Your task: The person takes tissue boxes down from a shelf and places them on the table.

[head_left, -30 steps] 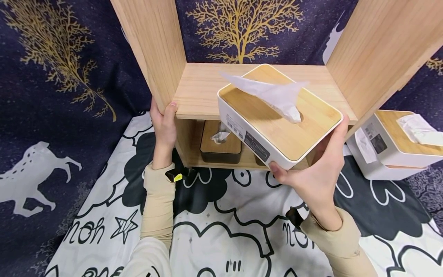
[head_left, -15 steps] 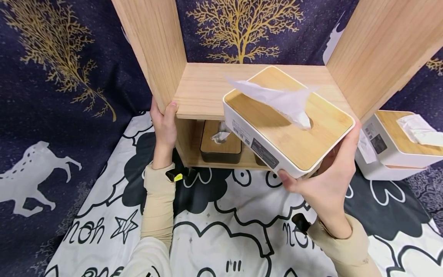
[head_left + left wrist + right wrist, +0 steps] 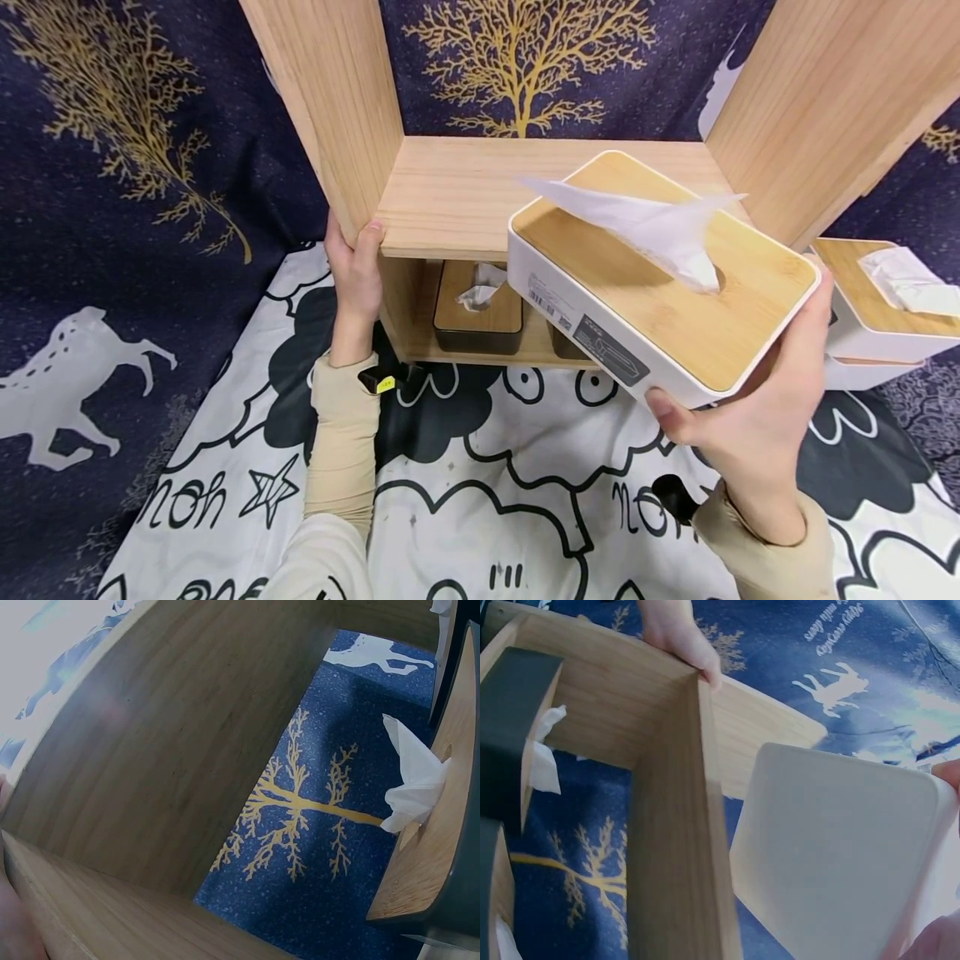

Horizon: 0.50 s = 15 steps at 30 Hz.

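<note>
My right hand [image 3: 772, 417] grips a white tissue box [image 3: 577, 312] by its near right corner, thumb on the labelled side. The box is tilted in the air in front of the shelf board, and a tissue sticks out of its bamboo lid. In the right wrist view its plain white underside [image 3: 840, 847] shows. My left hand [image 3: 357, 271] holds the left upright of the wooden shelf [image 3: 442, 196], thumb at the board's front corner. Below that board stands a black tissue box [image 3: 478, 337] with a wooden lid. A second dark box [image 3: 570, 347] is mostly hidden behind the white one.
At the right, another white tissue box [image 3: 892, 321] with a wooden lid sits on top of a further white box [image 3: 870, 377]. The right upright [image 3: 825, 108] rises beside my right hand. Patterned white cloth [image 3: 480, 517] covers the surface below; dark blue fabric [image 3: 90, 275] hangs behind.
My right hand has carried the white tissue box to the right and slightly toward me, now partly covering the stacked boxes. My left hand stays on the shelf.
</note>
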Tool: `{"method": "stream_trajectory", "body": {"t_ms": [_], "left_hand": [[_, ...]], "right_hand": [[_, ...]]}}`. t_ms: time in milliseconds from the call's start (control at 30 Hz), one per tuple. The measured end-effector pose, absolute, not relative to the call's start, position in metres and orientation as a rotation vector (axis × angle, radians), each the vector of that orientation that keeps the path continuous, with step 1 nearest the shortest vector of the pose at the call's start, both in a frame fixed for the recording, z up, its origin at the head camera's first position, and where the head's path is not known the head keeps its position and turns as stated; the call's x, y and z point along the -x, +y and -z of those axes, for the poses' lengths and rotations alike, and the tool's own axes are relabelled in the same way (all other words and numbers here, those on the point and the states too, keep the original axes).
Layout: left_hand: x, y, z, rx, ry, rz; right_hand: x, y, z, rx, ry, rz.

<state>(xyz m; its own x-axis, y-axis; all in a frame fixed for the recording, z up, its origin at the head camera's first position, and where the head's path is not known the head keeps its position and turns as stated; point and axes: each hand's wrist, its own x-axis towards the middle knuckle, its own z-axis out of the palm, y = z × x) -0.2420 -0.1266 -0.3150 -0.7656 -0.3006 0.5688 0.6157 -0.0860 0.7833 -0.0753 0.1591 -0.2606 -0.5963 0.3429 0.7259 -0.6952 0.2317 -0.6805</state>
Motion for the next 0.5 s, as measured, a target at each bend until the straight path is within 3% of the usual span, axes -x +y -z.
{"method": "stream_trajectory", "body": {"t_ms": [500], "left_hand": [[0.244,-0.128,0.316,0.355,-1.581,1.891]], "right_hand": [[0.067,0.203,0.269,-0.296,-1.596,-1.423]]}}
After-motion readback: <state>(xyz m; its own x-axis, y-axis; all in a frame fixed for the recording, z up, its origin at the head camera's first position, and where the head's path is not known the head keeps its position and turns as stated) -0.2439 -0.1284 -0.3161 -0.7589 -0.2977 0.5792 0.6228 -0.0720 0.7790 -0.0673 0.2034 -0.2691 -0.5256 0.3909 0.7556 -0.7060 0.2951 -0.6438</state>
